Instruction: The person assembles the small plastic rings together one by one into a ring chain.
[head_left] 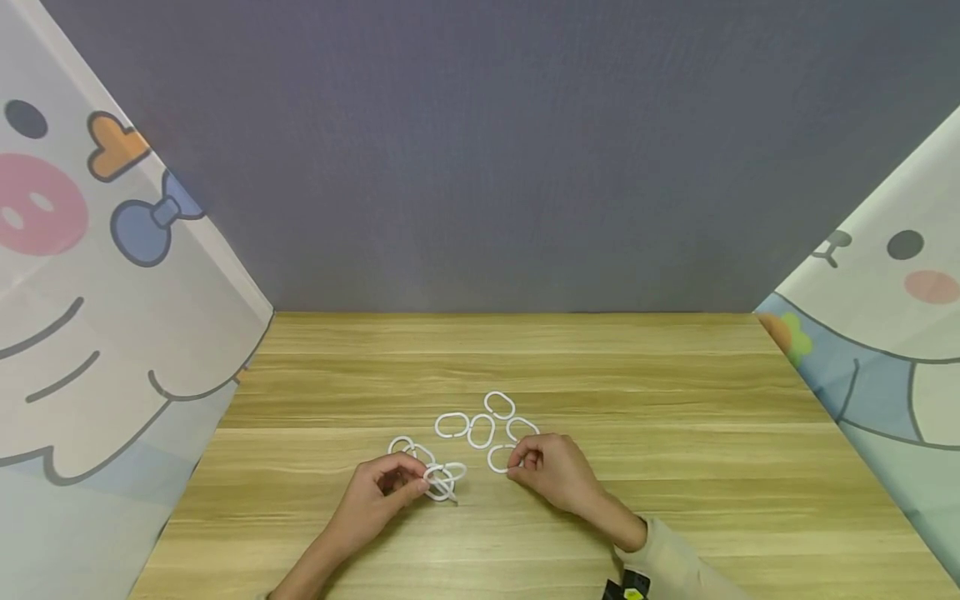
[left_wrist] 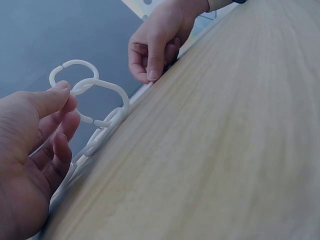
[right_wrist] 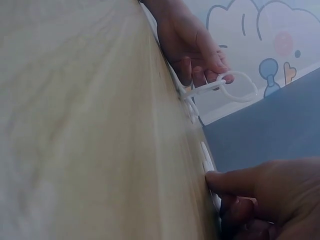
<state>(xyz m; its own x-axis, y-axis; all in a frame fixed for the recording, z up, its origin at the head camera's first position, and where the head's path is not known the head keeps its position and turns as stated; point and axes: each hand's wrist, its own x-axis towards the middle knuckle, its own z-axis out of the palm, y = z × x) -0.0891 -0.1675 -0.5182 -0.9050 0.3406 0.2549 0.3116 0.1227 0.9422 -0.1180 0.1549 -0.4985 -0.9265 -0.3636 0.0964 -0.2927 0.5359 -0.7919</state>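
My left hand (head_left: 378, 492) pinches a chain of white plastic C-rings (left_wrist: 118, 90) between thumb and forefinger. Two rings of it stand raised at the fingertips, crossing each other, with small gaps showing in their loops. Lower links (head_left: 401, 438) of the chain trail onto the table behind the hand. To the right, my right hand (head_left: 555, 473) pinches the right end of a loose white C-ring (head_left: 490, 459) lying on the table. In the right wrist view its thumb (right_wrist: 225, 182) is low at the tabletop, and the fingers cover part of that ring.
Several more loose white C-rings lie just beyond the hands, among them an oval one (head_left: 452, 414) and one farther back (head_left: 487, 400). The wood-grain table (head_left: 675, 392) meets a grey panel (head_left: 510, 167) behind and cartoon-printed panels at both sides.
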